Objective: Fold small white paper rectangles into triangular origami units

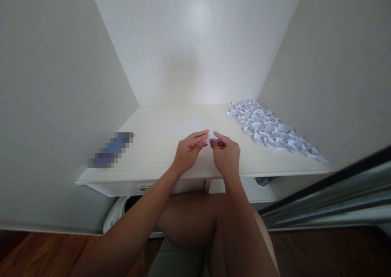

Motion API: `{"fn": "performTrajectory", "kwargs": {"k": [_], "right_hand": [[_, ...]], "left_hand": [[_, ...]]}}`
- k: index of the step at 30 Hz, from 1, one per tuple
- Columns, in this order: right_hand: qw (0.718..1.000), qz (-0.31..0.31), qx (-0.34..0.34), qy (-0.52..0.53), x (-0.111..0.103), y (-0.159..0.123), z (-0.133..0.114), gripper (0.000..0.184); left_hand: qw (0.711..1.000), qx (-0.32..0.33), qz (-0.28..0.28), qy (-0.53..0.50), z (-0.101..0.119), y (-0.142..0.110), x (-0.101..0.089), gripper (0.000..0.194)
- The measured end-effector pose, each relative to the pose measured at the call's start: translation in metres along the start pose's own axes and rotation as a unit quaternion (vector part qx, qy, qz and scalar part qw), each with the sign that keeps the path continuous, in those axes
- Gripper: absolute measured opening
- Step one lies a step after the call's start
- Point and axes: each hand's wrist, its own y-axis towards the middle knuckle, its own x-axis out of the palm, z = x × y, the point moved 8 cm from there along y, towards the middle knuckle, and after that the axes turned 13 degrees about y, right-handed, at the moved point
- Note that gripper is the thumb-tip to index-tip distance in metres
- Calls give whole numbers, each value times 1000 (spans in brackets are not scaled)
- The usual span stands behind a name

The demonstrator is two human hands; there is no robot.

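Observation:
Between my two hands is a small white piece of folded paper (211,135), held a little above the front part of the white desktop. My left hand (190,148) pinches its left side with thumb and fingers. On the other side, my right hand (225,150) grips it between thumb and fingertips. Fingers cover much of the paper, so its exact shape is hard to tell. Behind my hands, flat white paper pieces (180,129) lie on the desktop. To the right, many folded white paper pieces (269,128) are heaped in a long band.
A blurred-out blue object (111,150) lies at the desktop's left end. The white desktop (146,154) is boxed in by side walls and a back panel. Below its front edge are a drawer handle (145,187) and an open shelf with a dark round object (263,181).

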Motion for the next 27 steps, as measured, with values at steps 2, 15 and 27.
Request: {"fn": "performTrajectory", "kwargs": {"k": [2,15,27], "right_hand": [[1000,15,10,15,-2,-1,-2,22],[981,-126,51,138,8,-1,-1,15],[949,-202,82,227,22,-7,1,17]], "left_hand": [[995,-55,-20,-85,-8,0,3,27],[943,-218,-47,-245,-31,-5,12,60],[917,-273,-19,-291,-30,-6,8,39]]}}
